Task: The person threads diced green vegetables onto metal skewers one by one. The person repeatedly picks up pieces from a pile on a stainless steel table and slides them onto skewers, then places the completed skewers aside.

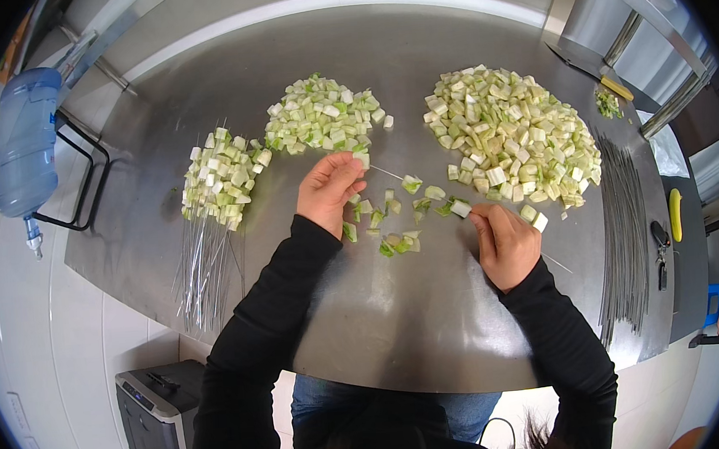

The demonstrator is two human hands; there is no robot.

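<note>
My left hand point(328, 186) pinches a pale green vegetable chunk point(361, 160) at the far end of a thin metal skewer point(387, 171). The skewer slants down to my right hand point(508, 244), whose fingers are closed around it, and its bare end comes out past the wrist. A white chunk point(460, 208) sits on the skewer against my right fingertips. Leafy bits point(412, 184) line up with the middle of the skewer; whether they are threaded or lie beneath it, I cannot tell. More loose leafy scraps point(399, 243) are scattered on the steel table point(398, 310) between my hands.
Cut chunks form a large heap point(510, 130) at right and a smaller heap point(322, 116) at centre. Loaded skewers point(223, 178) lie at left, bare skewers point(621, 235) at right. A yellow-handled knife point(614, 86), keys point(661, 245) and a water bottle point(29, 143) are farther out.
</note>
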